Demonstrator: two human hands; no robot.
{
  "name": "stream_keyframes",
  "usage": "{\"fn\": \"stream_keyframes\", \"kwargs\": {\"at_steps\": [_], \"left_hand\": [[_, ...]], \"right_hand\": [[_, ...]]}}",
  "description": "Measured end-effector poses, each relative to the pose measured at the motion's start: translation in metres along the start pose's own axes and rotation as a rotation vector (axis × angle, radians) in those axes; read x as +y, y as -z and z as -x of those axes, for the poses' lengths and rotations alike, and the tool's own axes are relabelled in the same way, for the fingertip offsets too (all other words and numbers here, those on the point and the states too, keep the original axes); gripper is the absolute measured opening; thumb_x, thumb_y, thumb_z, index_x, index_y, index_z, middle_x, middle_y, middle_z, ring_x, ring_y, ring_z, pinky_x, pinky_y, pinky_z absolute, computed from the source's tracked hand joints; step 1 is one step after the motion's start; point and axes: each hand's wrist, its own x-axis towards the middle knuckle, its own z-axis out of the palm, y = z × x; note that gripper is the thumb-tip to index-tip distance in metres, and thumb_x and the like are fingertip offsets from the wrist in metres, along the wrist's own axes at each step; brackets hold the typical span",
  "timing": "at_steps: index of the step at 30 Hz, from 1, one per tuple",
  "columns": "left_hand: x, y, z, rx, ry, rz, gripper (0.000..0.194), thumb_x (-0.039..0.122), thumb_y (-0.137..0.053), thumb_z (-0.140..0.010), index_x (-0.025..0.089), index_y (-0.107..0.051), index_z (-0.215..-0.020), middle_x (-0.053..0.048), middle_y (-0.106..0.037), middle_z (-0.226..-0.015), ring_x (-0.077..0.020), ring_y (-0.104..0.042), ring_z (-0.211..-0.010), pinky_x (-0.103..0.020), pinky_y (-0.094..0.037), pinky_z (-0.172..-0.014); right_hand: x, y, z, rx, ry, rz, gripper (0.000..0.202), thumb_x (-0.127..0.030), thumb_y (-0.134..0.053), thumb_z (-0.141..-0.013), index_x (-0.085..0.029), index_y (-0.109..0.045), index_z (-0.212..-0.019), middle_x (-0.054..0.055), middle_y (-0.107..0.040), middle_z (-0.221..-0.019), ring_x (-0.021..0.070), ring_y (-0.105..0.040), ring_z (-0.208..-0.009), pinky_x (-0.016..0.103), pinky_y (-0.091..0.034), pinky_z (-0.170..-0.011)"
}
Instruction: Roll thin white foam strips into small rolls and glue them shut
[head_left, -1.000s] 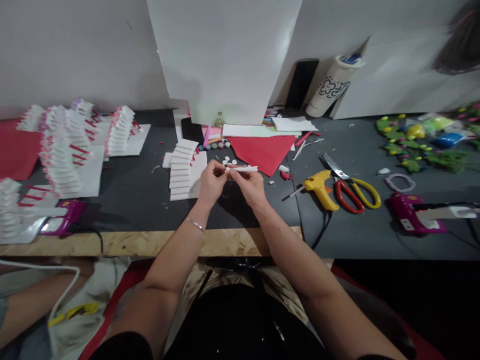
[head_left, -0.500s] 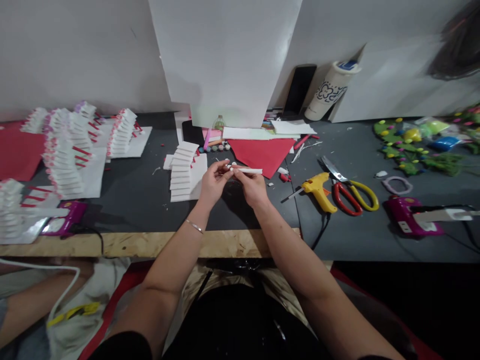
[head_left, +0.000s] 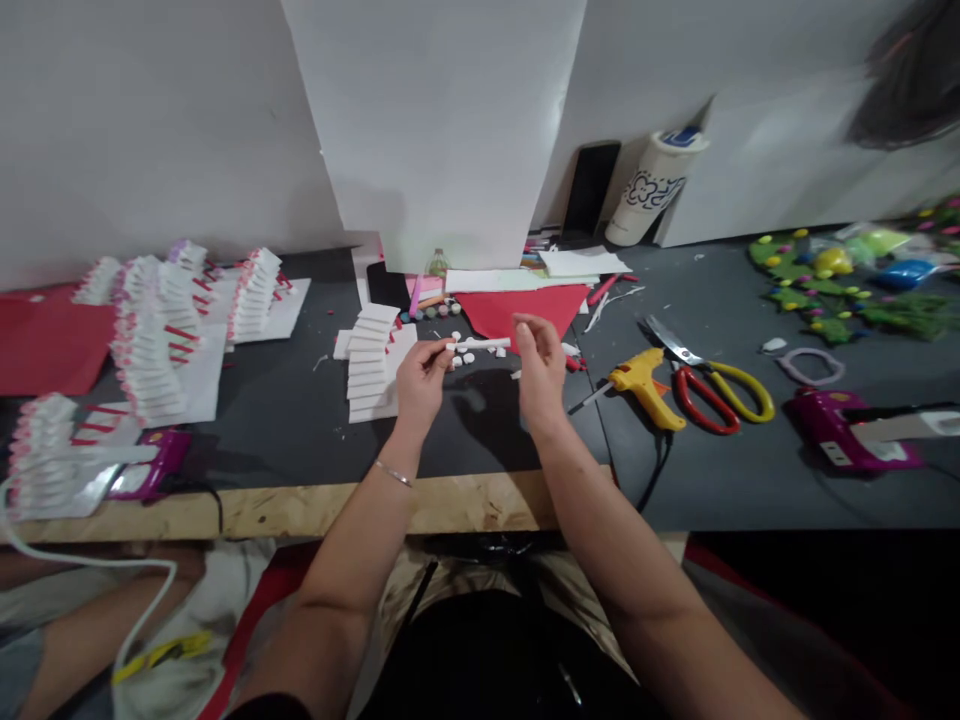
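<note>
My left hand pinches one end of a thin white stick, which points to the right just above the table. At its other end is my right hand, fingers stretched out and holding nothing; I cannot tell if it touches the tip. Several small white pieces lie beneath the stick. Left of my left hand stands a stepped white model staircase with red bits along its side, on a white board. A red sheet lies just behind the stick.
To the right lie a yellow glue gun with its cord and scissors with red and yellow handles. Further off are a purple power strip and a white tumbler. More stepped models fill the left; another person's arm shows below.
My right hand has let go of the white stick and moved right, its fingers opening. My left hand keeps its pinch. The small white pieces under the stick now show. The camera view has shifted slightly.
</note>
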Motion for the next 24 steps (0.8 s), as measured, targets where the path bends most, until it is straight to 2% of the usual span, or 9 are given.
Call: {"fn": "stream_keyframes", "kwargs": {"at_steps": [1,3,5,8,13,17,24], "left_hand": [[0.001,0.002,-0.001,-0.024,-0.017,-0.033,0.02,0.035,-0.062,-0.091,0.02,-0.073,-0.099,-0.003,-0.067,-0.086,-0.0125,-0.062,-0.068,-0.027,-0.053,-0.067],[0.002,0.006,-0.002,-0.066,-0.062,-0.096,0.021,0.036,-0.061,-0.092,0.021,-0.073,-0.099,-0.004,-0.068,-0.089,-0.0145,-0.064,-0.074,-0.028,-0.053,-0.07],[0.004,0.007,-0.002,-0.079,-0.107,-0.142,0.022,0.038,-0.061,-0.092,0.021,-0.073,-0.098,-0.005,-0.068,-0.091,-0.0163,-0.065,-0.081,-0.029,-0.054,-0.074],[0.005,0.008,-0.003,-0.086,-0.14,-0.16,0.022,0.038,-0.059,-0.093,0.021,-0.073,-0.098,-0.005,-0.069,-0.091,-0.0162,-0.065,-0.081,-0.029,-0.053,-0.075],[0.003,0.007,-0.003,-0.088,-0.111,-0.15,0.024,0.039,-0.059,-0.093,0.021,-0.073,-0.098,-0.005,-0.069,-0.091,-0.0144,-0.064,-0.073,-0.028,-0.053,-0.071],[0.001,0.005,-0.002,-0.053,-0.08,-0.139,0.025,0.042,-0.061,-0.091,0.02,-0.073,-0.095,-0.005,-0.069,-0.089,-0.0162,-0.064,-0.078,-0.03,-0.053,-0.073],[0.003,0.007,-0.004,-0.061,-0.071,-0.128,0.02,0.04,-0.07,-0.084,0.02,-0.072,-0.086,-0.003,-0.067,-0.083,-0.0161,-0.063,-0.076,-0.029,-0.052,-0.071]], "right_hand": [[-0.005,0.004,0.0,-0.043,0.141,0.143,0.031,-0.046,-0.054,-0.092,-0.024,-0.068,-0.11,0.007,-0.069,-0.11,0.0216,-0.06,-0.104,0.039,-0.044,-0.094],[-0.013,0.006,0.002,-0.212,0.358,0.402,0.032,-0.041,-0.053,-0.094,-0.024,-0.067,-0.118,0.009,-0.069,-0.117,0.024,-0.057,-0.114,0.042,-0.038,-0.101],[-0.015,0.003,0.005,-0.358,0.454,0.578,0.031,-0.037,-0.052,-0.097,-0.024,-0.067,-0.12,0.009,-0.072,-0.113,0.0232,-0.058,-0.11,0.04,-0.037,-0.098],[-0.01,-0.004,0.007,-0.411,0.433,0.689,0.028,-0.035,-0.05,-0.098,-0.023,-0.072,-0.111,0.008,-0.076,-0.097,0.02,-0.062,-0.091,0.035,-0.038,-0.088],[-0.002,-0.006,0.006,-0.398,0.324,0.664,0.023,-0.036,-0.055,-0.096,-0.022,-0.074,-0.094,0.005,-0.076,-0.082,0.0185,-0.062,-0.073,0.033,-0.037,-0.08],[-0.002,-0.007,0.008,-0.459,0.259,0.578,0.022,-0.035,-0.054,-0.096,-0.023,-0.073,-0.091,0.005,-0.075,-0.077,0.019,-0.063,-0.07,0.033,-0.038,-0.08],[-0.001,-0.008,0.009,-0.486,0.248,0.501,0.022,-0.029,-0.051,-0.096,-0.023,-0.072,-0.096,0.007,-0.075,-0.087,0.0208,-0.063,-0.078,0.035,-0.038,-0.083]]}}
